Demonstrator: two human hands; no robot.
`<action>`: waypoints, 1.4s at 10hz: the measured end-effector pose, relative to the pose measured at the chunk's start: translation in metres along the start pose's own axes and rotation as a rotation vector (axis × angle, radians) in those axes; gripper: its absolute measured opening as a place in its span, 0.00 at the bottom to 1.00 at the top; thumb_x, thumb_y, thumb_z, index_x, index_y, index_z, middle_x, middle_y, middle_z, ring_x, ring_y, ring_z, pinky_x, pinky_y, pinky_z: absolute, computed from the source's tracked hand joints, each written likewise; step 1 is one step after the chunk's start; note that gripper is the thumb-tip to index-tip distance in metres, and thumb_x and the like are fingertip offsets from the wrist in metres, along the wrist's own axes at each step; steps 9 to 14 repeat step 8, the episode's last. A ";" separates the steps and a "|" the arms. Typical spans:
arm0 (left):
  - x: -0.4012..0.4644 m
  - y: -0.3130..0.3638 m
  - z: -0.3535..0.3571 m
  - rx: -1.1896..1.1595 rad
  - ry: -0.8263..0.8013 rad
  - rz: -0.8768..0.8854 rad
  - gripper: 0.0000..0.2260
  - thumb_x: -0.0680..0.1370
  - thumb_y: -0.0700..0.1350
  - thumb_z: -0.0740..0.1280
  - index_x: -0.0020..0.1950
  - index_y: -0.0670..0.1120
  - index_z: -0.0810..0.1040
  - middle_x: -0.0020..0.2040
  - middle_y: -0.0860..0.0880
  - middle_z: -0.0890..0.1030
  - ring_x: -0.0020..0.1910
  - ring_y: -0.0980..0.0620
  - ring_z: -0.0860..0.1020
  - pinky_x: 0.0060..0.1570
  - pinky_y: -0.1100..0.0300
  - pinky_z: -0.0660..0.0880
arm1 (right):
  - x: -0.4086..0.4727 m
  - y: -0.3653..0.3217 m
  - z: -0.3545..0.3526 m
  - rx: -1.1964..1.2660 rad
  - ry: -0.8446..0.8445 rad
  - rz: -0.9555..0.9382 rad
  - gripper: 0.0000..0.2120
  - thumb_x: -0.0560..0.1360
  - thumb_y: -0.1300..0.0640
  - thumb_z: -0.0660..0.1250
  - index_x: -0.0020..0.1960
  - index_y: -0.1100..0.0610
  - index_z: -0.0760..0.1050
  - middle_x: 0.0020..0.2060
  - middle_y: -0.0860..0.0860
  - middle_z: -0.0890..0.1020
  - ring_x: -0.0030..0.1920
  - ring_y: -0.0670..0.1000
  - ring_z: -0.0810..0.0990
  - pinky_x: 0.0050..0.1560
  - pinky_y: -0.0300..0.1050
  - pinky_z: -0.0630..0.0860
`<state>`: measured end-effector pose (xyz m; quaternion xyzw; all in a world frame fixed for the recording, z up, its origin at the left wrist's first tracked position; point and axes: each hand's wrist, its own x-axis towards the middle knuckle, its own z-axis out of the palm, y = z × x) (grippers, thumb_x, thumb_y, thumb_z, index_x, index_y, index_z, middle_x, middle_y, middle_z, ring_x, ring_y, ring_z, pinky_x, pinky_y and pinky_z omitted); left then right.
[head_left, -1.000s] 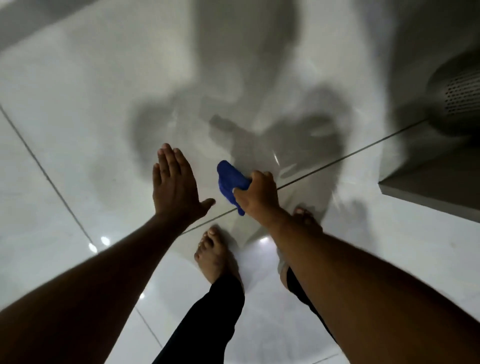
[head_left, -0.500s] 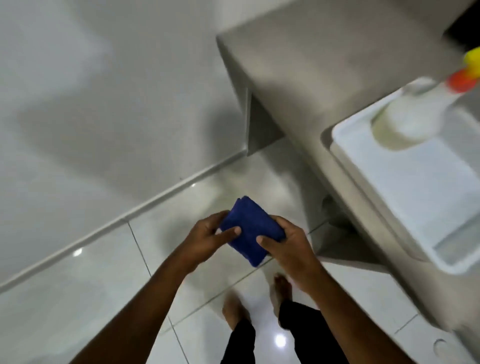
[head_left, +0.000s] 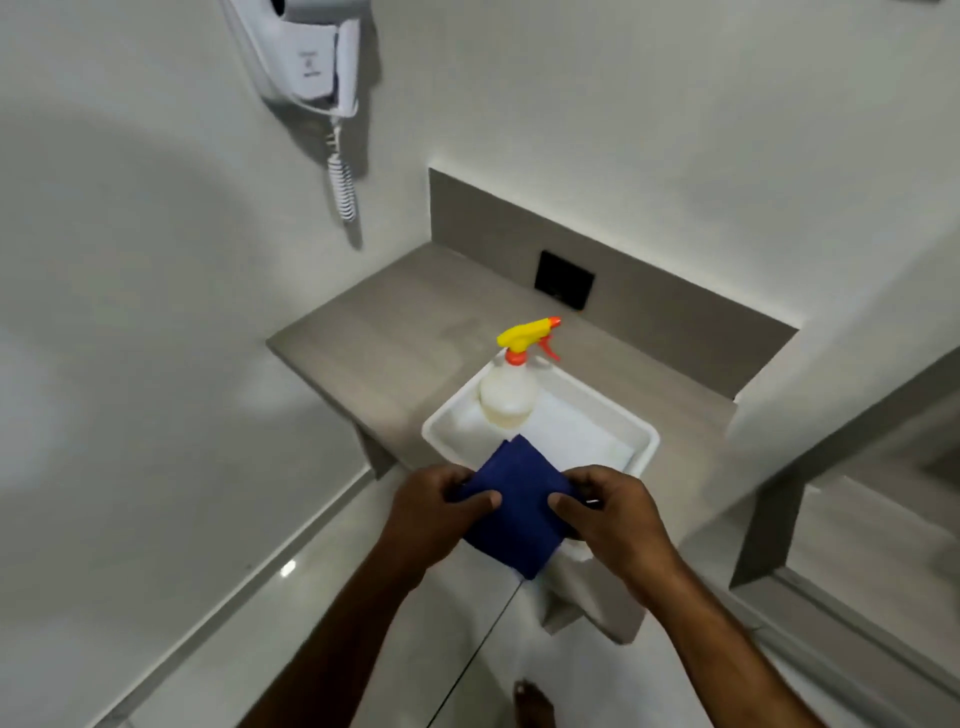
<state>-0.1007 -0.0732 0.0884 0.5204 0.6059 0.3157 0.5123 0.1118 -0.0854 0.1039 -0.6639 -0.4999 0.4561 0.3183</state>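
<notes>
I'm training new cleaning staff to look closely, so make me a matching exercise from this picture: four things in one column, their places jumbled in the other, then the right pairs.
Things
1. cloth
2. spray bottle
3. hair dryer
4. socket

Places
A. mounted on the wall
B. pinched between the left hand and the right hand
C. set in the grey back panel
D. standing in the white tray

Pairs: 1-B, 2-D, 3-A, 4-C
</notes>
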 end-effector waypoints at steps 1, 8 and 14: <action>0.041 0.009 0.042 0.207 0.004 0.013 0.11 0.73 0.49 0.72 0.50 0.44 0.82 0.46 0.47 0.85 0.44 0.51 0.83 0.47 0.53 0.82 | 0.041 0.017 -0.024 -0.246 0.069 -0.009 0.06 0.73 0.54 0.72 0.50 0.52 0.81 0.47 0.48 0.84 0.46 0.49 0.82 0.53 0.50 0.81; 0.113 -0.008 0.086 1.214 0.192 0.096 0.22 0.74 0.63 0.64 0.55 0.47 0.78 0.52 0.45 0.82 0.53 0.44 0.78 0.55 0.48 0.72 | 0.145 0.046 -0.019 -1.317 -0.206 -0.194 0.11 0.75 0.51 0.68 0.53 0.56 0.79 0.48 0.52 0.84 0.49 0.54 0.83 0.46 0.48 0.76; 0.113 -0.008 0.086 1.214 0.192 0.096 0.22 0.74 0.63 0.64 0.55 0.47 0.78 0.52 0.45 0.82 0.53 0.44 0.78 0.55 0.48 0.72 | 0.145 0.046 -0.019 -1.317 -0.206 -0.194 0.11 0.75 0.51 0.68 0.53 0.56 0.79 0.48 0.52 0.84 0.49 0.54 0.83 0.46 0.48 0.76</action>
